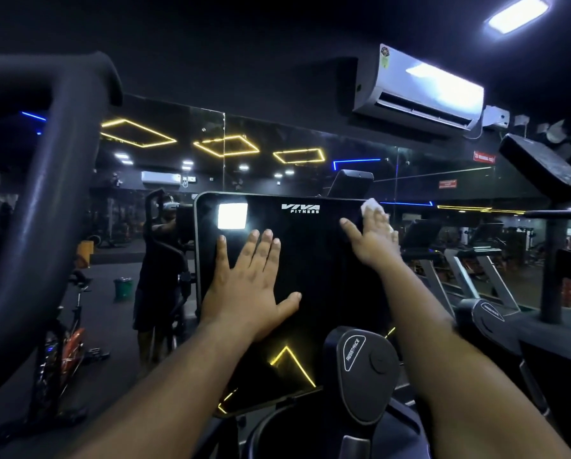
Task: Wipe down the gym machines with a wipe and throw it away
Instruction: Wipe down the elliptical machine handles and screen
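"VIVA FITNESS" on the black console screen (310, 260) — "RESISTANCE" on the knob housing (360, 376)

We see a white air conditioner (419, 91) high on the wall, a green bucket (123, 288) on the floor, and a mirror (164, 180) reflecting yellow ceiling lights.
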The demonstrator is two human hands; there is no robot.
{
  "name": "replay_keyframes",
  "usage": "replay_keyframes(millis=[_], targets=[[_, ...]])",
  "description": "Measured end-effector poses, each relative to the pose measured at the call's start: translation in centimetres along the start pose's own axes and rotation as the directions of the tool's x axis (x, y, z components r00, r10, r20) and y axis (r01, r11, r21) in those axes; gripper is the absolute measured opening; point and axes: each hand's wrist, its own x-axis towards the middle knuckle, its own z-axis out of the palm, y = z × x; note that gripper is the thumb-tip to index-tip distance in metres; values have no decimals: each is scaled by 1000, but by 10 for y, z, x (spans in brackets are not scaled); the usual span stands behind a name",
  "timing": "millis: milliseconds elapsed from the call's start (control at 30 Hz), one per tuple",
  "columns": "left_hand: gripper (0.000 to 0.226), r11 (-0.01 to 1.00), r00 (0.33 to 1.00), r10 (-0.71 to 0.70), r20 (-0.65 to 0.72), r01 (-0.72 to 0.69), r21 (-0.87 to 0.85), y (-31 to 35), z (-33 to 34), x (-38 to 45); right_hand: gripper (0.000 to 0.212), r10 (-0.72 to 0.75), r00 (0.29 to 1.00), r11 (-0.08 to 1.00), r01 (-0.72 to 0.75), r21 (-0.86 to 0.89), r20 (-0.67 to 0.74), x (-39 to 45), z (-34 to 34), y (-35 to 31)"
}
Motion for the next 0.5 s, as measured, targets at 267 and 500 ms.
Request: replay_keyframes(millis=[267, 500], targets=[[94, 1000, 1000, -8, -6, 8, 14, 1, -1, 1, 90, -223, 963, 975, 218, 51, 148, -44, 9, -39], [93, 1000, 1000, -4, 4, 4, 5, 2, -3, -1, 100, -32, 999, 999, 32, 29, 7, -56, 6, 30]])
